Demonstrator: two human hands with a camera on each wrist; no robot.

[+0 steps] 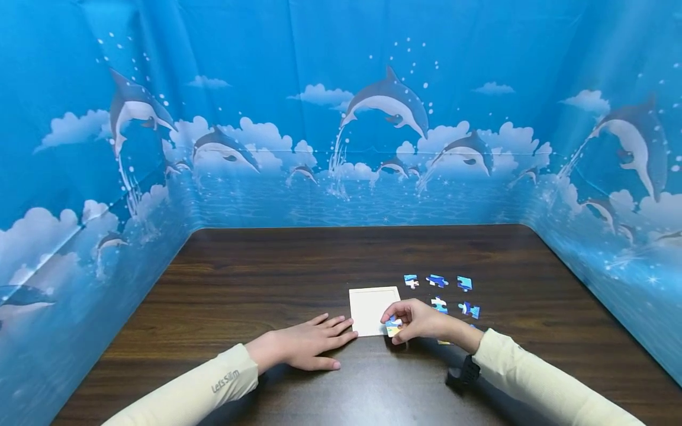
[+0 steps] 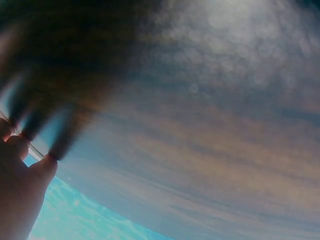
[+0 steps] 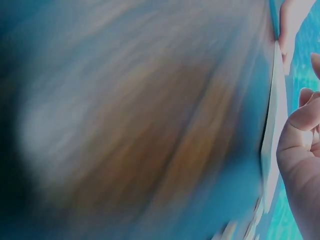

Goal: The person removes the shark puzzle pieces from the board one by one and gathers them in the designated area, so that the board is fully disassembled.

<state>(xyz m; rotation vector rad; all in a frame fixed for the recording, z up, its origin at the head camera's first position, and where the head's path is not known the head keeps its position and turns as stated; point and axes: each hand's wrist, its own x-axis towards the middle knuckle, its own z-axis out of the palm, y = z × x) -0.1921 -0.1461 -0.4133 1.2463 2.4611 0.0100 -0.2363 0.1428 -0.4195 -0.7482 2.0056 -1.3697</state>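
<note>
A pale square puzzle frame lies flat on the dark wooden table. My right hand pinches a blue, white and yellow jigsaw piece between thumb and fingers, over the frame's lower right corner. With fingers spread, my left hand lies on the table, its fingertips at the frame's left edge. The left wrist view catches the left fingers at its side; the right wrist view has the right hand beside the frame's edge, the held piece hidden there.
Several loose jigsaw pieces lie right of the frame, some partly behind the right forearm. The wooden table is bordered by a blue dolphin curtain at the back and sides. A black wrist strap sits at the right cuff.
</note>
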